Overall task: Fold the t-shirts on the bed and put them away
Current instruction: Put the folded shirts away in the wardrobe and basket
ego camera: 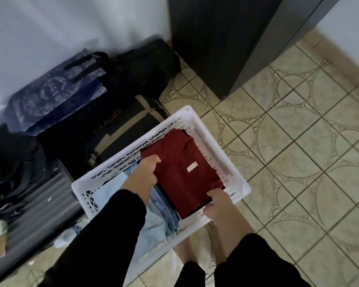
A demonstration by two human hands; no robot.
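Observation:
A folded dark red t-shirt [182, 170] with a small pale label lies in the right half of a white perforated plastic basket [211, 139] on the tiled floor. My left hand [145, 172] grips its left edge, fingers curled over the cloth. At the shirt's near right corner my right hand [218, 206] holds the fabric, just inside the basket's rim. Folded light blue clothes [158, 222] fill the basket's left half, partly hidden by my left forearm in a black sleeve.
A dark grey wardrobe [226, 42] stands behind the basket. Black bags [137, 69], a blue patterned shopping bag [50, 96] and a grey suitcase [39, 204] crowd the wall on the left. Patterned floor tiles [298, 141] stretch to the right.

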